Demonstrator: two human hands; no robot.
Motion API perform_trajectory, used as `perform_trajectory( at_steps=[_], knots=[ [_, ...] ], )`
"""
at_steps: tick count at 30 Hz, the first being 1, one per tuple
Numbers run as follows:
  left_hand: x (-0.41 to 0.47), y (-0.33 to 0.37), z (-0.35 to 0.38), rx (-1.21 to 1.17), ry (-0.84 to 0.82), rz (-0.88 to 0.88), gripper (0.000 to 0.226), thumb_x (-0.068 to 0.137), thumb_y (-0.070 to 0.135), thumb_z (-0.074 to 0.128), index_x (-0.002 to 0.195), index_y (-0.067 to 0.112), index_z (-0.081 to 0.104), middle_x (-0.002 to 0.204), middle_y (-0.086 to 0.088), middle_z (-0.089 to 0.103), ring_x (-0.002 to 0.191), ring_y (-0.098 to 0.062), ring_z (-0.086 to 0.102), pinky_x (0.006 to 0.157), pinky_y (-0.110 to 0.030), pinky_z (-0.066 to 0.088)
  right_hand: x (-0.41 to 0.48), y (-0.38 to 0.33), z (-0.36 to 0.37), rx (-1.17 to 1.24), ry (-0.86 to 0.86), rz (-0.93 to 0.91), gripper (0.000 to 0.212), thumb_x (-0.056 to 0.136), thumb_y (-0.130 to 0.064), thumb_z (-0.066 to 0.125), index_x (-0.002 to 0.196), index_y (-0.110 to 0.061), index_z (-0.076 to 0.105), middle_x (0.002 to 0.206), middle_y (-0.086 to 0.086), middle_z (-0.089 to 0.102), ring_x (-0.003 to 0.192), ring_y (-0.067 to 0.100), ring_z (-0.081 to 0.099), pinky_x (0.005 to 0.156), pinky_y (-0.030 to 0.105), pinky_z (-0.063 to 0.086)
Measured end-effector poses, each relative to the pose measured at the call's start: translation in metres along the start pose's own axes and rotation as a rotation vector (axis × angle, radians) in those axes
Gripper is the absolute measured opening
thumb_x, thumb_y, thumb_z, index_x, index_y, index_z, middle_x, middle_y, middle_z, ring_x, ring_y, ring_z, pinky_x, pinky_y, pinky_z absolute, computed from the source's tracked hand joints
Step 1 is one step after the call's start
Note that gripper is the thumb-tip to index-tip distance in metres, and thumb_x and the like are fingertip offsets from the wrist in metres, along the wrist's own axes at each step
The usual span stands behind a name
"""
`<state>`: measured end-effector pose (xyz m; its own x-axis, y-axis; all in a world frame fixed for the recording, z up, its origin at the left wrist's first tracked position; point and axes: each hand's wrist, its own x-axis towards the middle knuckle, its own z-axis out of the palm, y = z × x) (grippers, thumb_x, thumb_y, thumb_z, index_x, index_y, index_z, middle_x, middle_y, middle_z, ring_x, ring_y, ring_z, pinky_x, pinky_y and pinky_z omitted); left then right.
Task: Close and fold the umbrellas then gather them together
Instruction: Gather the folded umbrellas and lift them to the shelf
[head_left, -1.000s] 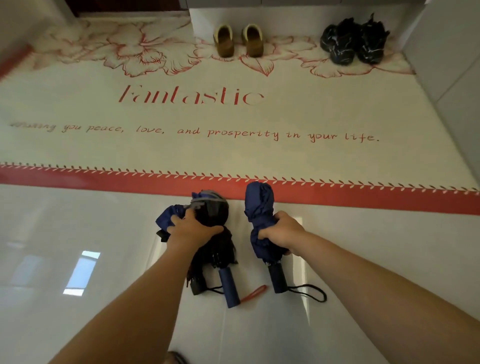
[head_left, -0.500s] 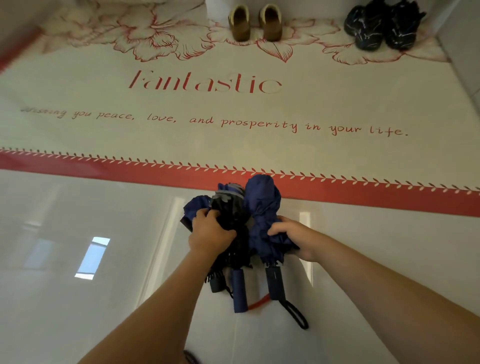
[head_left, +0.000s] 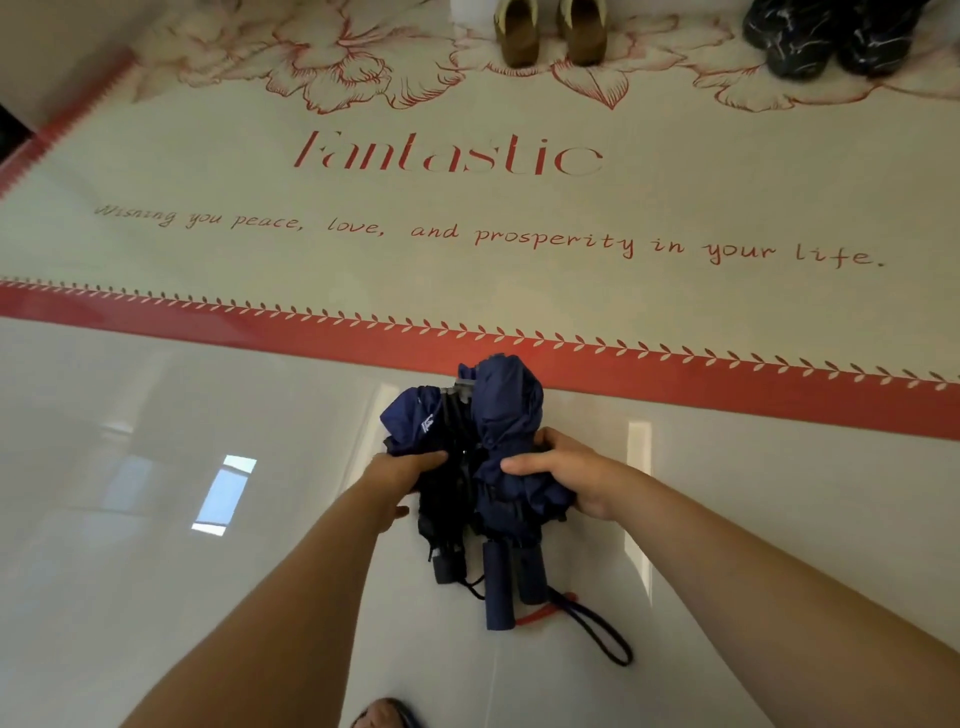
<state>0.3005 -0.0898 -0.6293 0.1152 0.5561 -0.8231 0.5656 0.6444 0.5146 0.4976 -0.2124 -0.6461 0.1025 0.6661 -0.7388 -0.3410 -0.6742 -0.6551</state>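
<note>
Three folded umbrellas lie bunched side by side on the glossy white floor, handles toward me. The right one is navy (head_left: 506, 410), the middle one black (head_left: 449, 499), the left one navy with a white logo (head_left: 413, 421). My left hand (head_left: 402, 475) presses against the left side of the bundle, fingers curled on the fabric. My right hand (head_left: 563, 470) grips the navy umbrella from the right. Their handles (head_left: 498, 587) stick out below, with a black wrist loop (head_left: 602, 631) and a red strap (head_left: 540, 613).
A large cream mat (head_left: 467, 270) with a red border and red lettering lies just beyond the bundle. Tan slippers (head_left: 550, 31) and dark shoes (head_left: 826, 36) stand at its far edge. My foot (head_left: 387, 717) shows at the bottom edge.
My hands have pushed the separate umbrellas together into one tight bundle. My left hand slid from the top of the pile to its left side. The view tilted down.
</note>
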Motion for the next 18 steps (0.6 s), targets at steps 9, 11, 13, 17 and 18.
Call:
perform_trajectory(
  at_steps=[9,11,13,17,18],
  knots=[
    [0.014,0.006,0.04,-0.175,-0.125,0.111,0.042,0.083,0.034,0.068,0.124,0.023,0.065,0.112,-0.004,0.075,0.105,-0.027,0.07,0.085,-0.04,0.055,0.021,0.0,-0.022,0.044,-0.146,-0.049,0.084,0.056,-0.024,0.087,0.133,-0.016,0.057,0.118,0.008,0.073,0.105,0.028,0.072,0.094,0.043,0.057],
    [0.007,0.007,0.042,-0.258,-0.22,0.09,0.04,0.088,0.032,0.063,0.125,0.018,0.066,0.118,-0.009,0.072,0.111,-0.029,0.068,0.099,-0.044,0.05,0.018,0.001,-0.028,0.101,-0.146,-0.042,0.066,0.068,-0.021,0.081,0.13,-0.014,0.06,0.115,0.01,0.075,0.103,0.029,0.072,0.089,0.039,0.058],
    [-0.004,0.013,0.045,-0.308,-0.295,0.073,0.042,0.089,0.03,0.06,0.127,0.015,0.065,0.122,-0.011,0.07,0.115,-0.031,0.065,0.104,-0.045,0.047,0.01,0.0,-0.035,0.139,-0.126,-0.034,0.062,0.071,-0.023,0.079,0.13,-0.013,0.062,0.115,0.01,0.075,0.104,0.03,0.072,0.094,0.042,0.057],
    [-0.043,0.034,0.063,-0.296,-0.382,0.064,0.045,0.091,0.032,0.062,0.133,0.017,0.061,0.126,-0.009,0.068,0.116,-0.027,0.065,0.099,-0.041,0.048,-0.021,-0.016,-0.037,0.12,-0.046,-0.077,0.069,0.065,-0.026,0.078,0.131,-0.015,0.06,0.117,0.007,0.074,0.105,0.026,0.072,0.098,0.041,0.055],
    [-0.057,0.041,0.069,-0.302,-0.384,0.062,0.044,0.091,0.032,0.062,0.133,0.017,0.061,0.126,-0.009,0.069,0.115,-0.027,0.066,0.097,-0.041,0.049,-0.033,-0.023,-0.036,0.129,-0.015,-0.088,0.073,0.064,-0.028,0.079,0.132,-0.015,0.059,0.119,0.008,0.073,0.106,0.026,0.071,0.099,0.041,0.055]
  ],
)
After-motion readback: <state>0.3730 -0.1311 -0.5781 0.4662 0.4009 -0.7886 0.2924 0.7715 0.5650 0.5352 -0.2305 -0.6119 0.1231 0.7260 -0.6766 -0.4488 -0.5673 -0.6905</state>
